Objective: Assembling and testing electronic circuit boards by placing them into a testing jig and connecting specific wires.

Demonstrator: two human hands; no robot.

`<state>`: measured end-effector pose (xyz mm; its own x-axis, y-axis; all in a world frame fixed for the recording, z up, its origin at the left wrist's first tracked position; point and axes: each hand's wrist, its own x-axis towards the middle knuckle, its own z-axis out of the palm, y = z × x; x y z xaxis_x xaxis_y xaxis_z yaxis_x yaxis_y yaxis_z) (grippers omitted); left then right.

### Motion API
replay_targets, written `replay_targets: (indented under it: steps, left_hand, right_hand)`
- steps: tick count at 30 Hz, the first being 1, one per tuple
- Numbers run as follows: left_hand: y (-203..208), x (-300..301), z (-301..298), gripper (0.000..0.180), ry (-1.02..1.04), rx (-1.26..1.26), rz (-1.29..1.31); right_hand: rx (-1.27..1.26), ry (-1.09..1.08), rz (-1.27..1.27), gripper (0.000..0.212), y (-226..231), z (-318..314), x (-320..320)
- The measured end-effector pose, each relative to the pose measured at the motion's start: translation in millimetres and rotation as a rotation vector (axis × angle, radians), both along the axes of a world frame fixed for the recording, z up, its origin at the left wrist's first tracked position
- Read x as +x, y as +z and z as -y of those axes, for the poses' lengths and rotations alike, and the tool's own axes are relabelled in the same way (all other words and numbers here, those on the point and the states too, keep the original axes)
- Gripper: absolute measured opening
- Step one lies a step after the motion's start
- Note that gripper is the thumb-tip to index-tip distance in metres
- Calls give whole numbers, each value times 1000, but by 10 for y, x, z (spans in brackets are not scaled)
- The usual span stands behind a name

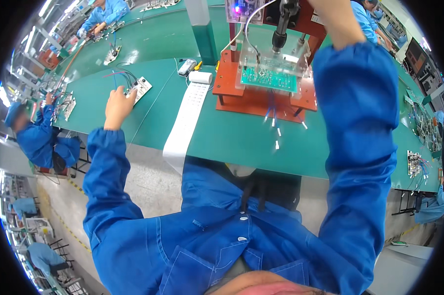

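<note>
My left hand rests on the green table, its fingers closed on the near left edge of a white circuit board with dark and blue wires. To the right stands a red press-type test fixture. Under its clear plate lies a green circuit board, below a dark vertical plunger. My right hand reaches up beside the fixture; its fingers are cut off by the upper edge, so what they touch is hidden. Blue and white wires with white connectors hang from the fixture's front.
A printed paper strip runs from its roll over the table's near edge. Behind it are a small grey device and a green-grey post. Co-workers in blue sit left and far left. Wired boards lie at right.
</note>
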<state>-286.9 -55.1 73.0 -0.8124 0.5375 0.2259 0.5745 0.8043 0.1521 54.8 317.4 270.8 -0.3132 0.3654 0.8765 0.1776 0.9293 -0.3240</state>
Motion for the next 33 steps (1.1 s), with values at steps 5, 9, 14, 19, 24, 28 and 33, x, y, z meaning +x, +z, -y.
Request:
replay_targets:
  steps: [5,9,14,19,24,28,33]
  left_hand:
    - [-38,935,845,35,-228,435,-5]
    - [-533,1540,1901,26,104,587,162]
    - [-753,1714,2052,23,212,563,243]
    - [-394,1770,1779,20,14,577,143]
    - [-151,2011,1408,23,-187,611,69]
    - [-8,2473,1027,39,-512,656,-4]
    - [-142,2871,152,90,-1018,489,60]
  right_hand:
    - [8,-387,192,54,228,322,132]
    - [807,130,-120,34,-1042,794,565]
    - [533,163,253,45,-1756,1094,645]
    - [709,147,250,56,-1784,890,684]
    - [703,169,217,48,-1512,990,814]
    - [-143,359,209,41,-1161,1416,1008]
    - [-1010,486,670,45,-1697,1369,1095]
